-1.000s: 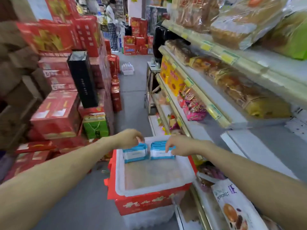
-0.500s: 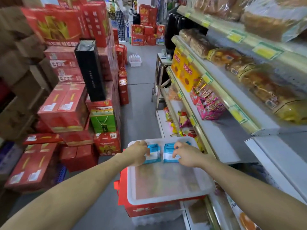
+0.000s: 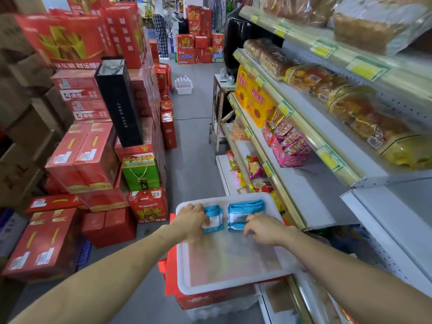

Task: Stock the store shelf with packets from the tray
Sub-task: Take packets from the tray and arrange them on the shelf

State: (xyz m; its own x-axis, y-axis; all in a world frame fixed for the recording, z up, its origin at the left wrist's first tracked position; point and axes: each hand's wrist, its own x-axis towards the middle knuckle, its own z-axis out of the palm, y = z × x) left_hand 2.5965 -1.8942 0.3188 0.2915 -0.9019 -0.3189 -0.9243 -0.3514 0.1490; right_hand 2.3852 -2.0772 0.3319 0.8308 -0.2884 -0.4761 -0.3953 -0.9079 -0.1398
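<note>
Though near-bare, tray (image 3: 233, 286) with two packets (image 3: 244, 210).

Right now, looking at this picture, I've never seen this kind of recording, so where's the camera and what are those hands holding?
No machine here: a person wears a camera on the head, so the one view looks down along both bare arms. A white tray sits on a red box beside a snack shelf. Two blue packets lie at its far end. The left hand grips the left packet; the right hand pinches the right packet at its near edge.
</note>
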